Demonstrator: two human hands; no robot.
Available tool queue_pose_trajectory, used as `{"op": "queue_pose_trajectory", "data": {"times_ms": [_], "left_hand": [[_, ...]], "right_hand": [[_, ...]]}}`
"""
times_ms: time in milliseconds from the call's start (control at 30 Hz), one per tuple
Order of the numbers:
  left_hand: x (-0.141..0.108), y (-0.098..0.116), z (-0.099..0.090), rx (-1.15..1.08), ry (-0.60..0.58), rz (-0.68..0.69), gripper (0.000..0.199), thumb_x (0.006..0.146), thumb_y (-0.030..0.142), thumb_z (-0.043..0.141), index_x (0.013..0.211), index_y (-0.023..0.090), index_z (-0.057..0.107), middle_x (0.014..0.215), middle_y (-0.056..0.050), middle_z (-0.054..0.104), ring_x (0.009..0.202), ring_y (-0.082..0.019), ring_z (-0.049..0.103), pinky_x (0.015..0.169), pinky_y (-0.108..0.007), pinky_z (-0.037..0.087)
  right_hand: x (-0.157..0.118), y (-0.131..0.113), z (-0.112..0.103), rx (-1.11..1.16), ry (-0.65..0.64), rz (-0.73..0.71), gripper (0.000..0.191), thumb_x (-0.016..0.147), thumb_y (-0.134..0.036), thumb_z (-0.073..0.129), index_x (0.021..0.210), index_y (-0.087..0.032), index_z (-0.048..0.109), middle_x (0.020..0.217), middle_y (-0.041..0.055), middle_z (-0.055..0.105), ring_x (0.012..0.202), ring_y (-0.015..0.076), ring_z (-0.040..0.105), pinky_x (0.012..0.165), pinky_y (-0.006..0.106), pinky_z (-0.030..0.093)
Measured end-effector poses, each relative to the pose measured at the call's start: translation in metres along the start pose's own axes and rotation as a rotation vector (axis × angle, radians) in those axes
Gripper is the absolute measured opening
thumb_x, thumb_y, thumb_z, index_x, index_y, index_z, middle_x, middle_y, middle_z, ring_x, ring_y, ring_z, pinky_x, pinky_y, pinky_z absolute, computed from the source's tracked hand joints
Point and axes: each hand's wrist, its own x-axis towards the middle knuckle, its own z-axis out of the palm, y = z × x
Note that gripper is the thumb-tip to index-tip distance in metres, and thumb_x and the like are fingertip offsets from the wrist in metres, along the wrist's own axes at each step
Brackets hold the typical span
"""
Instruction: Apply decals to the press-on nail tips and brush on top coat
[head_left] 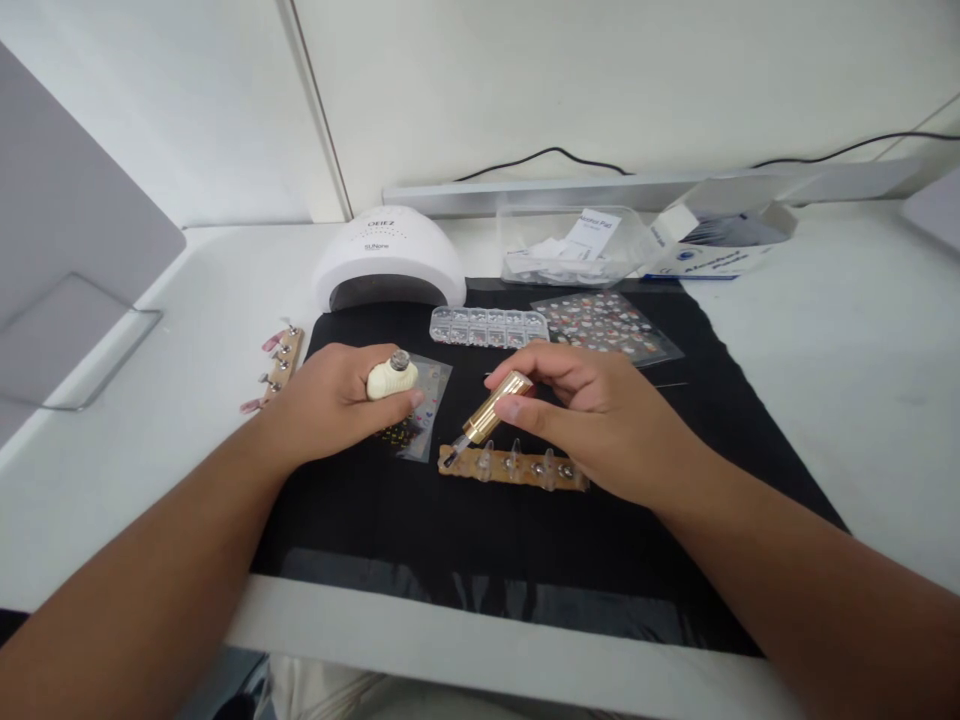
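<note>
My left hand (337, 405) is wrapped round a cream-coloured polish bottle (391, 378), its neck uncapped and pointing up. Between the thumb and fingers of my right hand (592, 410) is a gold brush cap (495, 407), tilted down to the left. Its dark brush tip is at the left end of a tan strip (472, 465) that holds several clear nail tips upright. Whether the brush touches the leftmost tip I cannot tell. Sticker sheets (431, 400) lie beside the left hand.
A white nail lamp (390, 250) stands behind the black mat (360, 530). Near it are a compartment case (487, 327), a patterned sheet (615, 325), a clear box of pads (570, 245) and an open carton (720, 240). Another strip (283, 370) lies left.
</note>
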Motion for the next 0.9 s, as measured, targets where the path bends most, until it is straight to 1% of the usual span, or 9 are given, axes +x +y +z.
{"op": "queue_pose_trajectory", "data": {"times_ms": [133, 300, 367, 433, 500, 633, 733, 900], "left_hand": [[-0.001, 0.0, 0.0, 0.009, -0.005, -0.001, 0.026, 0.091, 0.036, 0.063, 0.073, 0.019, 0.054, 0.059, 0.007, 0.05, 0.054, -0.01, 0.046, 0.051, -0.023, 0.034], [0.0, 0.001, -0.001, 0.056, -0.016, -0.015, 0.027, 0.09, 0.036, 0.063, 0.072, 0.02, 0.053, 0.057, 0.007, 0.05, 0.054, -0.01, 0.045, 0.051, -0.024, 0.032], [0.0, 0.002, -0.001, 0.061, -0.011, -0.025, 0.026, 0.09, 0.037, 0.063, 0.072, 0.02, 0.054, 0.057, 0.007, 0.051, 0.053, -0.011, 0.045, 0.051, -0.024, 0.032], [0.0, 0.002, -0.001, 0.057, -0.004, -0.025, 0.026, 0.091, 0.037, 0.062, 0.073, 0.02, 0.054, 0.057, 0.007, 0.051, 0.054, -0.011, 0.046, 0.051, -0.024, 0.032], [0.0, 0.002, -0.001, 0.049, 0.002, -0.02, 0.027, 0.091, 0.036, 0.062, 0.072, 0.02, 0.052, 0.058, 0.007, 0.049, 0.054, -0.01, 0.045, 0.051, -0.024, 0.032], [-0.001, 0.003, -0.002, 0.053, -0.007, -0.029, 0.027, 0.09, 0.037, 0.063, 0.071, 0.02, 0.052, 0.058, 0.007, 0.049, 0.054, -0.01, 0.045, 0.051, -0.025, 0.032], [-0.001, 0.004, -0.002, 0.071, -0.01, -0.036, 0.027, 0.09, 0.038, 0.063, 0.072, 0.02, 0.053, 0.058, 0.007, 0.05, 0.054, -0.011, 0.045, 0.051, -0.025, 0.032], [0.0, 0.003, -0.001, 0.078, -0.013, -0.029, 0.026, 0.09, 0.037, 0.062, 0.072, 0.02, 0.053, 0.057, 0.007, 0.051, 0.054, -0.011, 0.046, 0.052, -0.025, 0.032]], "right_hand": [[0.004, 0.003, -0.003, -0.033, 0.018, 0.004, 0.013, 0.081, -0.037, 0.069, 0.08, -0.024, 0.072, 0.075, 0.0019, 0.073, 0.07, 0.0207, 0.065, 0.066, 0.034, 0.046], [0.007, 0.007, -0.009, -0.041, 0.07, 0.004, 0.014, 0.08, -0.038, 0.07, 0.077, -0.025, 0.072, 0.072, 0.0021, 0.073, 0.069, 0.0223, 0.066, 0.066, 0.036, 0.046], [0.007, 0.008, -0.009, 0.012, 0.058, 0.002, 0.016, 0.08, -0.04, 0.071, 0.079, -0.025, 0.073, 0.074, 0.0026, 0.074, 0.071, 0.0234, 0.068, 0.069, 0.038, 0.048], [0.005, 0.008, -0.007, 0.07, 0.017, 0.002, 0.017, 0.081, -0.042, 0.071, 0.081, -0.025, 0.073, 0.077, 0.0032, 0.076, 0.074, 0.0245, 0.07, 0.072, 0.039, 0.05], [0.004, 0.008, -0.004, 0.082, -0.015, 0.022, 0.018, 0.081, -0.043, 0.071, 0.083, -0.025, 0.074, 0.078, 0.0034, 0.076, 0.074, 0.0249, 0.07, 0.071, 0.039, 0.051], [0.005, 0.008, -0.002, 0.013, -0.012, 0.052, 0.019, 0.079, -0.042, 0.07, 0.085, -0.025, 0.074, 0.077, 0.0036, 0.075, 0.073, 0.0246, 0.069, 0.069, 0.039, 0.049], [0.007, 0.009, -0.006, -0.012, 0.004, 0.04, 0.019, 0.08, -0.042, 0.068, 0.082, -0.024, 0.074, 0.076, 0.0039, 0.075, 0.073, 0.0242, 0.069, 0.07, 0.038, 0.048], [0.011, 0.012, -0.01, -0.049, 0.037, 0.041, 0.018, 0.08, -0.041, 0.068, 0.081, -0.024, 0.073, 0.072, 0.0032, 0.073, 0.067, 0.0226, 0.066, 0.067, 0.037, 0.046]]}}
